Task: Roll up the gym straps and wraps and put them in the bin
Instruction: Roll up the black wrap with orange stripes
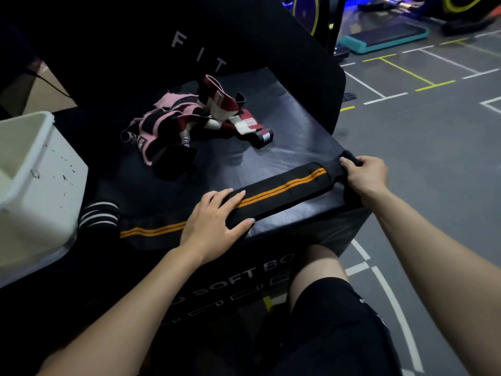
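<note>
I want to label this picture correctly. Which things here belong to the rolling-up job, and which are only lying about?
For the job:
black wrap with orange stripes
left hand, pressing it flat
right hand, gripping its end
pile of pink and red wraps
black wrap with white stripes
white bin

Just there:
black padded box
teal step platform

We see the white bin (32,169) only in part: the left edge of the view cuts it off, and its interior is out of sight. The left hand (214,221) covers a middle section of the black wrap with orange stripes (284,188). The right hand (366,175) conceals the wrap's far end, so we cannot tell whether any rolling has begun there. The lettering on the soft box (284,158) is cut short by a knee (317,270). In the pile of pink and red wraps (195,118), we cannot count the separate pieces. Label print there is too small to read.
</note>
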